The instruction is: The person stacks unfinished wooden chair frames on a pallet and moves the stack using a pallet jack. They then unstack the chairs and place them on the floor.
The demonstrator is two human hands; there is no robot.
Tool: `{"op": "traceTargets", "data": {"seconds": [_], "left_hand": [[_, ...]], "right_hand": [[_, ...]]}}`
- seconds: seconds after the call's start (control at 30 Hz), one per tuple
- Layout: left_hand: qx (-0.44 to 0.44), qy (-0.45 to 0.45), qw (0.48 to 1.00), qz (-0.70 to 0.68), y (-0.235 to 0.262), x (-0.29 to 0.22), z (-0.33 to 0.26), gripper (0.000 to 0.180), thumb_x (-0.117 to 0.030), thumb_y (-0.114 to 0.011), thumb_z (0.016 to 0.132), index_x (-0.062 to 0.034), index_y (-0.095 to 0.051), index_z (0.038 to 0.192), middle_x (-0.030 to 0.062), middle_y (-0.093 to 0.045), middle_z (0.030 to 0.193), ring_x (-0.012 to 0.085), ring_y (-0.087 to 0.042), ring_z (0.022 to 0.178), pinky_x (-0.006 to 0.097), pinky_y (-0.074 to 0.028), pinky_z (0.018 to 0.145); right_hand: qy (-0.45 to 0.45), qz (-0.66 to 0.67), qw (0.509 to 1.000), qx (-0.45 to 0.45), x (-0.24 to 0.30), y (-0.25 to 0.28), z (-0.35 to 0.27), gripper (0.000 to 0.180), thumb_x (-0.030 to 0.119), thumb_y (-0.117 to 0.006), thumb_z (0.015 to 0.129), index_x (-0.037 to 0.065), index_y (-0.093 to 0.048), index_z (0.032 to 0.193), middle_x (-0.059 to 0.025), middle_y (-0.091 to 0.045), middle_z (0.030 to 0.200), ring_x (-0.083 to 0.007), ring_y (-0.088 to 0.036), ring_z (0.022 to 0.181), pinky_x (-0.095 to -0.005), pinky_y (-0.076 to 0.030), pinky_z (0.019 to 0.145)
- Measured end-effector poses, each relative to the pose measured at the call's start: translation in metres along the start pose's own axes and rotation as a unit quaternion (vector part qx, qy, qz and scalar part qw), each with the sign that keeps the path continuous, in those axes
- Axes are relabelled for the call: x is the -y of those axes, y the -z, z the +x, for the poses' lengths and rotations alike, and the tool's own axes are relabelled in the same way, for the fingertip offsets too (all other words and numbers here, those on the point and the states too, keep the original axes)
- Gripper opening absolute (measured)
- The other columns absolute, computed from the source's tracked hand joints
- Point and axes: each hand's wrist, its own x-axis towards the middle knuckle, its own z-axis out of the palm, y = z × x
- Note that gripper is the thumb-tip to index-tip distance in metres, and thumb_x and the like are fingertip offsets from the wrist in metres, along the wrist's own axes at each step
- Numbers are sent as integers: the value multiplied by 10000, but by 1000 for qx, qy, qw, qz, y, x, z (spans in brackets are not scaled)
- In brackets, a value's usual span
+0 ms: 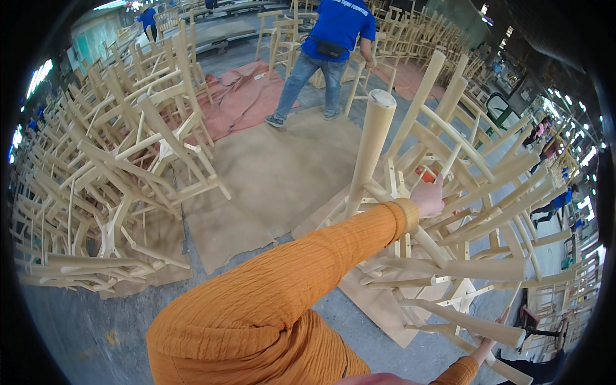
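Observation:
My left arm, in an orange sleeve, reaches across to a pile of unfinished wooden chair frames point(475, 268) on the right. My left hand point(428, 196) is closed among the rails of a chair frame; its fingertips are mostly hidden. Just beyond that hand, a small orange-red thing point(425, 173) shows between the rails. Lower right, my right hand point(486, 348) is partly covered by a thick round chair leg point(465, 321). Its fingers come up on the far side of that leg, closed around it. A thick upright leg point(372, 144) rises left of my left hand.
A large pile of pale chair frames point(115, 173) stands on the left. Brown sheeting point(276, 173) and red sheeting point(240, 99) cover the floor between. Ahead, a person in a blue shirt point(337, 29) handles a chair. More chairs point(417, 32) stand behind.

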Motion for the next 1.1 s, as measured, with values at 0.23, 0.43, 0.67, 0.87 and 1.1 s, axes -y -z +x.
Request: {"op": "traceTargets", "data": {"seconds": [0.23,0.43,0.67,0.87,1.1], "left_hand": [[-7,-3,1000,13,-1,2,1,779,-212,-588,757,1,-191,1393,206,-624,964,333,-635,846,426,-508,737],[-3,0,1000,19,-2,0,3,758,-210,-593,759,0,-211,1379,204,-630,937,337,-637,837,428,-508,736],[1,5,1000,21,-2,4,5,763,-230,-577,778,-35,-171,1394,191,-637,932,339,-632,836,432,-497,738],[15,-3,999,31,0,0,4,735,-248,-573,805,-71,-191,1407,200,-619,995,343,-629,876,443,-502,748],[26,0,1000,16,2,1,3,715,-234,-571,805,-89,-204,1401,204,-610,1021,351,-623,899,444,-497,769]], "right_hand": [[1,1,1000,2,0,-3,1,521,76,-414,926,227,-336,1418,-31,-419,642,-136,-384,540,-317,-370,512],[-3,-1,1000,3,-3,-2,-1,519,78,-415,926,230,-338,1417,-31,-416,638,-135,-383,539,-318,-369,511],[-2,3,1000,3,-1,-6,0,518,80,-417,926,233,-341,1415,-31,-413,634,-134,-383,538,-318,-368,511],[-5,2,1000,4,2,-7,4,516,82,-418,927,235,-343,1414,-31,-410,631,-134,-383,537,-319,-367,510],[-5,0,1000,5,5,-4,9,515,85,-420,927,238,-346,1413,-31,-407,627,-133,-383,536,-320,-366,509]]}}
